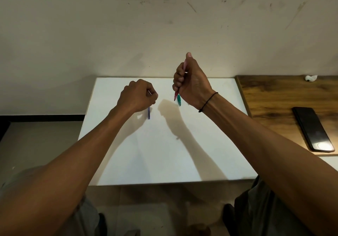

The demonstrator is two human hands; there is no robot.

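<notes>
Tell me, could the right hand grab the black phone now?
Probably not yet: the right hand grips a red pen and a green pen, though nothing lies between it and the phone.

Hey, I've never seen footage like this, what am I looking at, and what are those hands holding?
One camera, worn on a person's head, looks down at their own bare arms. The left hand grips a thin blue pen over the white rectangular tabletop. The right hand, raised higher, has its fingers curled round a red pen and a green pen, tips down. On the brown wooden desk at the right lie a flat black phone and a crumpled white scrap.
</notes>
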